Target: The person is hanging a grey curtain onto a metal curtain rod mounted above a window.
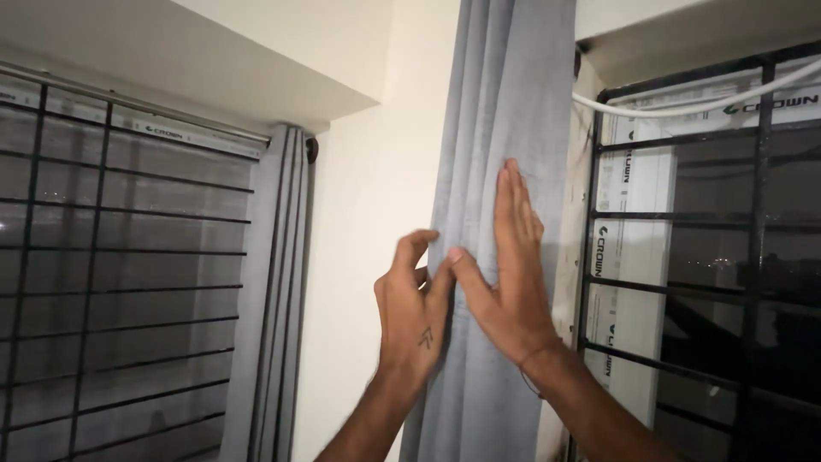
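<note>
While the left hand (pixel 415 312) pinches the grey curtain (pixel 505 103), the right hand (pixel 513 274) presses flat.

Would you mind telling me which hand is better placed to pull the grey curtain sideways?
Probably the left hand: its fingers curl around the edge fold of the grey curtain, seemingly already pinching it. The right hand lies open and flat against the cloth, gripping nothing.
</note>
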